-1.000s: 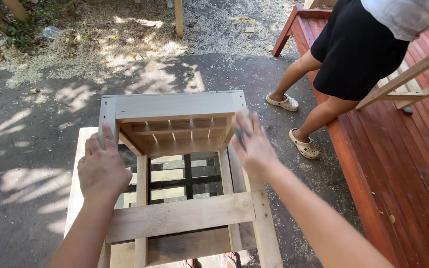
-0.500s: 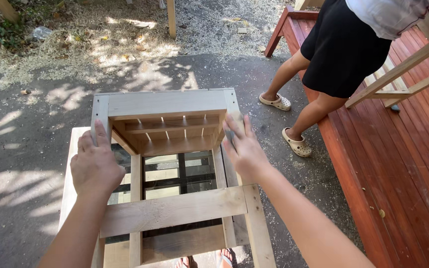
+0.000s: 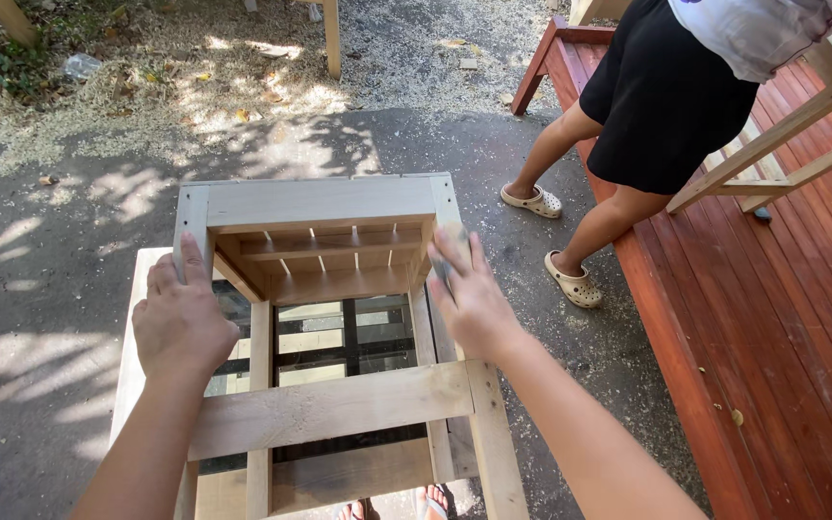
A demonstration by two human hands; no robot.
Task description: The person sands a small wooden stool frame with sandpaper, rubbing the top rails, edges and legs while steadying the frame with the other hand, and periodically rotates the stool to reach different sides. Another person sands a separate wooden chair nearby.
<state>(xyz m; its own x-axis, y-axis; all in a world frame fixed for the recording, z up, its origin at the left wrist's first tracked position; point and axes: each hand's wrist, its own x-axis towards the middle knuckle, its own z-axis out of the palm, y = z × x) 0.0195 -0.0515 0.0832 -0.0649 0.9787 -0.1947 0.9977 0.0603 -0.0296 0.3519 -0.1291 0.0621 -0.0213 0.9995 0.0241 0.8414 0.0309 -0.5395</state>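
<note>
Outdoor setting: grey paved ground strewn with sawdust, with a red timber deck [image 3: 782,318] along the right side, where another person [image 3: 671,96] stands in pale clogs beside a light wooden frame. Directly below the camera sits an unfinished wooden frame [image 3: 325,318], a box of pale rails and posts resting on a lighter board, its long axis running away from the viewer toward a closed far panel. The left hand [image 3: 183,318] lies on the left side rail near the far left post, fingers curled over the upper edge in a loose grip, knuckles up. The right hand [image 3: 469,294] rests on the right side rail just short of the far right post, palm down, fingers extended and pressing a small grey pad [image 3: 453,241], apparently abrasive, flat against the wood; the pad lies ahead of the palm, toward the far corner. Both hands sit at much the same depth along the frame, one per rail, well apart. The right hand is the one in contact with the pad; the right rail runs straight forward under its fingertips.
</note>
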